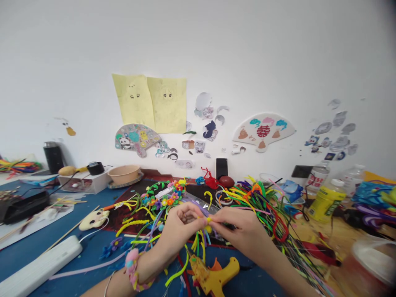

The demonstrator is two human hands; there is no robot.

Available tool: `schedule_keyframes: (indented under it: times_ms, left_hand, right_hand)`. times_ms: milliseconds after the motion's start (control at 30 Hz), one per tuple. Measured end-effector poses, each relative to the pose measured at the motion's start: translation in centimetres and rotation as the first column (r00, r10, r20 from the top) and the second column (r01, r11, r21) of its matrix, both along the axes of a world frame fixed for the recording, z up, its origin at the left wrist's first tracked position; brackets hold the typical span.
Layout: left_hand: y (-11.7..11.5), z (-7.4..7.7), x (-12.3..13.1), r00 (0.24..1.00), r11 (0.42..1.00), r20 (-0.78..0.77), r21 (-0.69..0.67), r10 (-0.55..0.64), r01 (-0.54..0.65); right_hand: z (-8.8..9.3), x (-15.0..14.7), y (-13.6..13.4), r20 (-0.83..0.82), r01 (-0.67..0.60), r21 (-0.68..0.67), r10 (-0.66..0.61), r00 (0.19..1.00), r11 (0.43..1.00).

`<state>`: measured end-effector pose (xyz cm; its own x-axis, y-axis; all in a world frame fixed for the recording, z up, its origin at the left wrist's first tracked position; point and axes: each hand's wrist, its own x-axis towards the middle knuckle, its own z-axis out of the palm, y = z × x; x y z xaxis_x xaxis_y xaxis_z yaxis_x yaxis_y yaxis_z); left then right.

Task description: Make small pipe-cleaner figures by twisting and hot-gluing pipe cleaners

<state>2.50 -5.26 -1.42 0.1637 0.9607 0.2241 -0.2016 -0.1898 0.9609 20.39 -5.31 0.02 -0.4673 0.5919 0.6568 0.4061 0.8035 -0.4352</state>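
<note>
My left hand (182,225) and my right hand (243,229) meet above the middle of the table. Between their pinched fingertips is a small yellow pipe cleaner piece (208,225), bent into a little flower-like shape. Both hands touch it, and the fingers cover part of it. Just below them lies a yellow hot glue gun (216,278) with an orange trigger. Cut pipe cleaners (179,270) in yellow, purple and blue lie about under the hands. Beyond my left hand is a cluster of small colourful pipe cleaner flowers (170,201).
A heap of long pipe cleaners (260,194) lies to the right, near a yellow-labelled bottle (328,202) and a blurred plastic cup (371,264). On the left are a white power strip (40,266), a beige bowl (123,175) and a black thermos (53,157). A phone (221,168) leans against the wall.
</note>
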Motion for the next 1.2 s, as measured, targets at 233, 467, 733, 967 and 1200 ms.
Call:
schedule_keyframes:
  times_ms: [233, 467, 733, 967, 1200]
  left_hand:
    - [0.0, 0.4, 0.2, 0.998, 0.995, 0.03, -0.075, -0.059, 0.061]
    - [0.3, 0.5, 0.1, 0.999, 0.997, -0.017, -0.071, -0.038, 0.037]
    - [0.6, 0.5, 0.1, 0.995, 0.99, -0.057, -0.114, -0.085, 0.078]
    - [1.3, 0.1, 0.1, 0.989, 0.978, 0.001, -0.146, -0.149, 0.147]
    - [1.7, -0.5, -0.1, 0.968, 0.956, 0.111, -0.167, -0.224, 0.241]
  right_hand:
    - [1.2, 1.0, 0.6, 0.0, -0.024, -0.248, 0.025, 1.0, 0.969]
    - [0.5, 0.8, 1.1, -0.047, -0.01, -0.472, -0.014, 0.999, 0.882]
    - [0.0, 0.6, 2.0, -0.164, -0.107, -0.557, 0.017, 0.986, 0.823]
    - [-0.5, -0.2, 2.4, -0.19, -0.08, -0.538, -0.029, 0.981, 0.839]
    - [-0.5, -0.5, 2.6, -0.275, -0.094, -0.524, -0.064, 0.959, 0.847]
